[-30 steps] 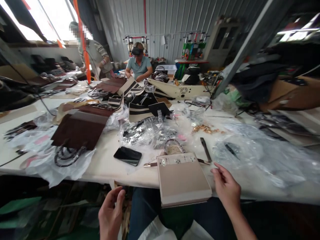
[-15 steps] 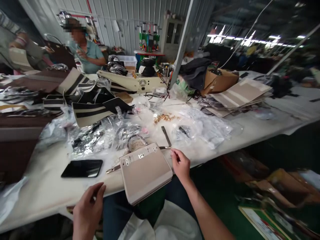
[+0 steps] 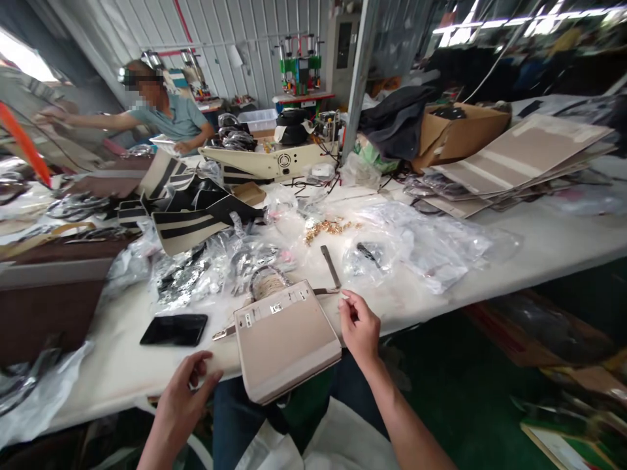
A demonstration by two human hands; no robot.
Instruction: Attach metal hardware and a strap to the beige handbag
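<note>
A beige handbag [image 3: 289, 346] lies over the table's front edge, tilted towards me, with small metal fittings along its far side. Short straps stick out at both sides of it. My right hand [image 3: 360, 326] is closed, thumb and finger pinched at the tip of the right strap [image 3: 326, 290]. To the left of the bag, my left hand [image 3: 189, 388] is held open with curved fingers, holding nothing and apart from the bag. A dark flat strip [image 3: 330, 266] lies just beyond the right strap. Behind the bag sits a roll of cord [image 3: 268, 284].
A black phone [image 3: 174, 330] lies left of the bag. Plastic bags of metal parts [image 3: 189, 281] and loose gold-coloured fittings [image 3: 330, 228] lie beyond. Beige panels [image 3: 519, 156] are stacked at the right. A co-worker [image 3: 176, 117] sits across the table, one arm stretched out.
My view has shifted slightly to the left. My left hand's fingers have spread a little more; the right hand stays by the strap tip. The co-worker's arm has reached out leftwards.
</note>
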